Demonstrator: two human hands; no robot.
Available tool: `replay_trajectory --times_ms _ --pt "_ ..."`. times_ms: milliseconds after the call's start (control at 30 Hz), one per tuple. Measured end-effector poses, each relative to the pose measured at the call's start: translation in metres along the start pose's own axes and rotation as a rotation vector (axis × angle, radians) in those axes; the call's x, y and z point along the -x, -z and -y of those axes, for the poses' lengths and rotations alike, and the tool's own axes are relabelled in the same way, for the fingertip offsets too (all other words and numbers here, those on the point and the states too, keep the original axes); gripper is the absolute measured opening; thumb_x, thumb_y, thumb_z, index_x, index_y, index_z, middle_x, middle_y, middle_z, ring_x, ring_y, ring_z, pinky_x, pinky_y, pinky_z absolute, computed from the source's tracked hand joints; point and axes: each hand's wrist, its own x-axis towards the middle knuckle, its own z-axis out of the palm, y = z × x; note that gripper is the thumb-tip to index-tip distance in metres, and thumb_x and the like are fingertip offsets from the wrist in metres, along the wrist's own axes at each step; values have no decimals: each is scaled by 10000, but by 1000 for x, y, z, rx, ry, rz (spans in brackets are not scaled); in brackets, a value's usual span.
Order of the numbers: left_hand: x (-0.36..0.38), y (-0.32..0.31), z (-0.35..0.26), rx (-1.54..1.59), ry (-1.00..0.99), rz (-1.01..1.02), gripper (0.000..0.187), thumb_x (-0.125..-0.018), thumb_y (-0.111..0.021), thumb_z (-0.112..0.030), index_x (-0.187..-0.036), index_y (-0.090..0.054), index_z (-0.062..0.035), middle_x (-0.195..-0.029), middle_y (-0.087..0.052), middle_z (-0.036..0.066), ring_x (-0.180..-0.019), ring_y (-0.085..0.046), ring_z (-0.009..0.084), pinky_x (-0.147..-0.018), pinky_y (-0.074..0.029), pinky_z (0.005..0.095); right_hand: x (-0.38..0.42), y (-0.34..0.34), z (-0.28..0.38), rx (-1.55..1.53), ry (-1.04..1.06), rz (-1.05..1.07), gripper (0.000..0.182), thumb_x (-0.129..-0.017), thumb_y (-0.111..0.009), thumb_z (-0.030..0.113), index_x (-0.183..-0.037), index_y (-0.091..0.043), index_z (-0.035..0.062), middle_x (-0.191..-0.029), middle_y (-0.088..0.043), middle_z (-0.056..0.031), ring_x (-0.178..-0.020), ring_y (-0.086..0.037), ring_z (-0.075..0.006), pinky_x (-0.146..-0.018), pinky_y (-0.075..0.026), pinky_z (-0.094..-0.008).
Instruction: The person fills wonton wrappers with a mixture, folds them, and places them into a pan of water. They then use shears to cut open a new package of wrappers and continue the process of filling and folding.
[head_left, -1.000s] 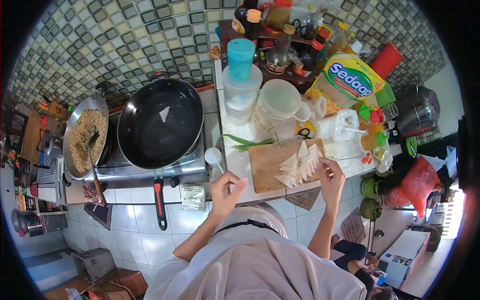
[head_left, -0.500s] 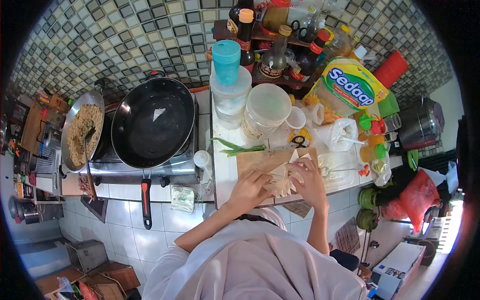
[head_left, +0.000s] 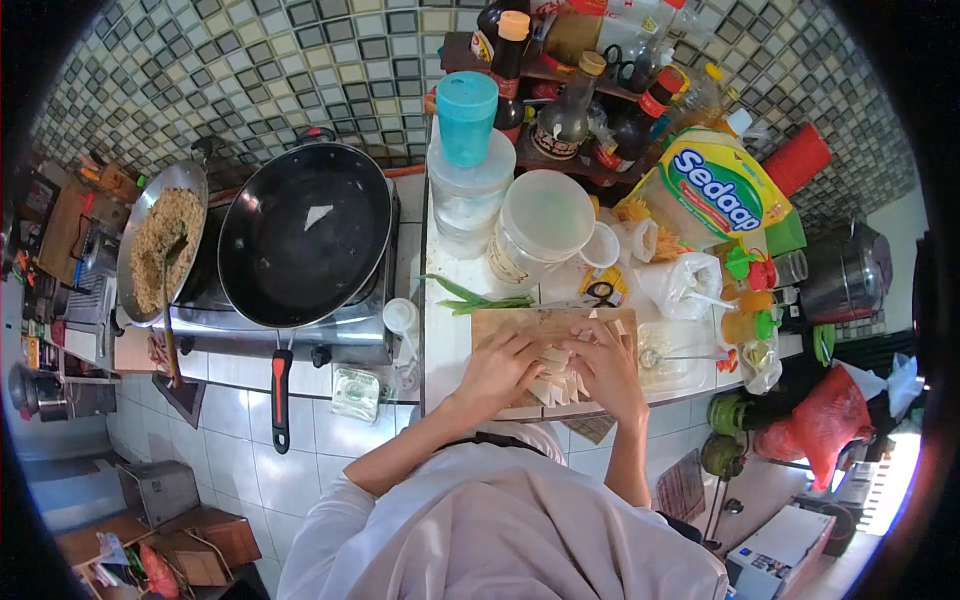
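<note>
Both hands work over a wooden cutting board [head_left: 500, 322] on the white-tiled counter. Between them lie thin, pale pastry sheets [head_left: 560, 388] with pointed corners, spread toward the board's near edge. My left hand [head_left: 500, 372] has its fingers bent and pinching at the left side of the sheets. On the other side, my right hand [head_left: 606, 372] curls its fingers onto them from above. The fingertips nearly meet and partly cover what they grip. Green leaves [head_left: 475, 298] lie behind the board, and a clear plastic tray [head_left: 680, 372] with a spoon stands to its right.
Left on the stove is a black frying pan [head_left: 300, 260] with a white triangular patch inside. Beside it, a wok [head_left: 135, 290] holds brown crumbly food and a spatula. Plastic tubs [head_left: 540, 225], scissors [head_left: 600, 292], bottles [head_left: 565, 115] and a yellow Sedaap pouch [head_left: 725, 190] crowd the back.
My right hand has lowered and flattened over the pastry sheets, its fingers closer to my left hand. The view has shifted slightly; the surrounding things stand where they were.
</note>
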Motion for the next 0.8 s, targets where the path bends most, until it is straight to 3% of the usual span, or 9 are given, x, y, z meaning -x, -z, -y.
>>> replay_trajectory --times_ms 300,533,800 --pt "-8 2 1 52 34 91 310 -735 -678 -179 -1022 -650 -65 -1027 -621 87 -994 -555 285 -883 -444 385 -6 4 0 -23 14 7 177 -730 -634 51 -884 -698 110 -983 -553 -24 -913 -532 -209 -817 -378 -369" --pt "-10 5 -1 7 -31 56 301 -741 -680 -202 -1010 -650 -71 -985 -620 77 -931 -562 262 -882 -440 385 -16 9 -4 -33 38 26 154 -741 -658 96 -888 -699 121 -978 -551 -18 -882 -526 -209 -809 -375 -367" --pt "-13 -1 2 21 -42 -2 299 -735 -693 -223 -986 -650 -65 -877 -604 79 -830 -578 264 -766 -475 383 -19 1 -4 -71 21 -25 107 -763 -665 128 -857 -691 83 -919 -546 -32 -874 -527 -205 -796 -386 -363"
